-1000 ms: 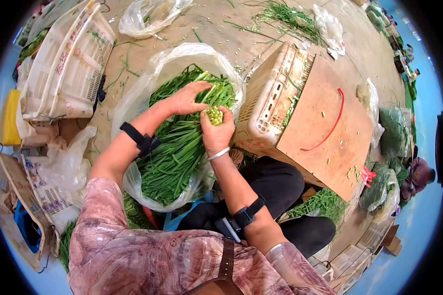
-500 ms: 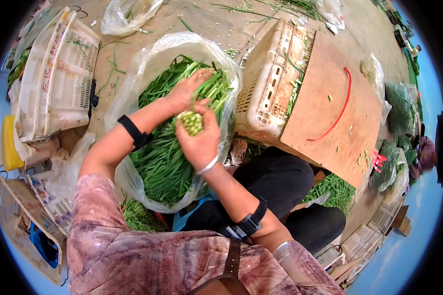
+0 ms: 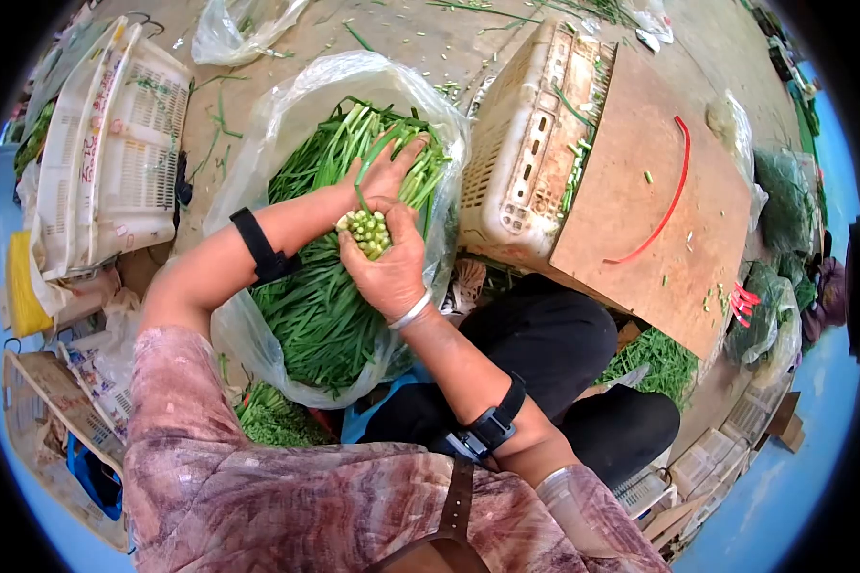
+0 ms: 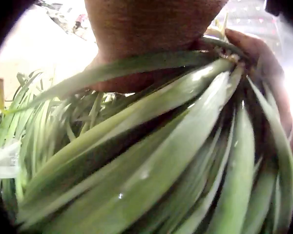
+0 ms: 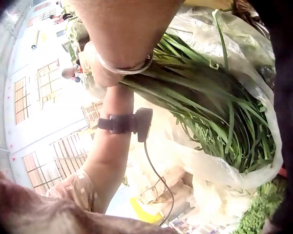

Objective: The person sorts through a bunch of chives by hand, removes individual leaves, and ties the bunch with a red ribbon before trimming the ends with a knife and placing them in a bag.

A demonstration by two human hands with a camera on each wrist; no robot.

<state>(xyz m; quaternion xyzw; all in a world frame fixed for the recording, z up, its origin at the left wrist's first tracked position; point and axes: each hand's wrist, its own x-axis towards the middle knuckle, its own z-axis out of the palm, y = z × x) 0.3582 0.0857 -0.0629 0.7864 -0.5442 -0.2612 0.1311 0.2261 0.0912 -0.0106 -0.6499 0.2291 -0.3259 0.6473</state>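
Observation:
My right hand (image 3: 384, 256) grips a bundle of green chive stalks (image 3: 367, 232) by its cut ends, over a clear plastic bag (image 3: 277, 124) full of loose chives (image 3: 320, 306). My left hand (image 3: 384, 174) lies just beyond the bundle, fingers spread on the stalks and hooking one long leaf. In the left wrist view, long green leaves (image 4: 185, 156) fill the frame under my left hand (image 4: 146, 44). The right wrist view shows my right wrist with a bracelet (image 5: 124, 66), the bag (image 5: 219, 161) and my left forearm with its strap (image 5: 122, 123).
An upturned white crate (image 3: 526, 143) with a brown board (image 3: 659, 201) and a red band (image 3: 661, 205) stands to the right. Another white crate (image 3: 105, 143) is at the left. Bags and chive scraps lie on the ground. Another person crouches at the far right edge.
The right hand with the bundle has come slightly up and toward the left hand. The left hand's fingers have spread over the stalks and picked up a leaf. The view has shifted a little.

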